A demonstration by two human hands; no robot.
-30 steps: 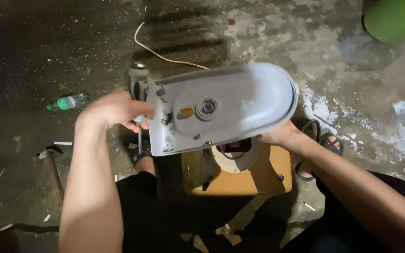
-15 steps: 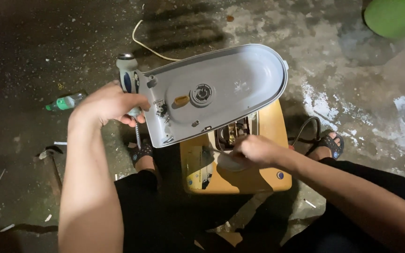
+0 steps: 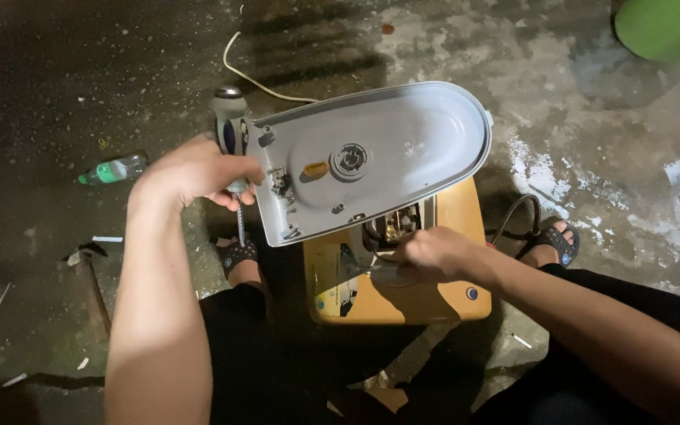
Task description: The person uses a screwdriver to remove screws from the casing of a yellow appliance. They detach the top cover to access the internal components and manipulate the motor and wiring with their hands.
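My left hand (image 3: 198,169) grips the near-left edge of a grey oval plastic cover (image 3: 403,149), tilted up so its hollow inside faces me. The same hand also holds a screwdriver (image 3: 231,138) with a blue and grey handle, its shaft pointing down. My right hand (image 3: 426,252) reaches under the cover into the open top of a yellow appliance body (image 3: 403,295), fingers at the metal parts and wires (image 3: 393,227) inside. Whether the fingers pinch anything there is hidden.
A green-labelled plastic bottle (image 3: 113,169) lies on the concrete floor at left. A hammer (image 3: 88,275) lies near my left knee. A pale cord (image 3: 257,75) runs away behind the cover. A green tub (image 3: 663,27) stands at top right. My sandalled feet (image 3: 554,242) flank the appliance.
The grey cover has been lifted and swung up and to the left, off the yellow body. My right hand left the cover's edge and moved in under it.
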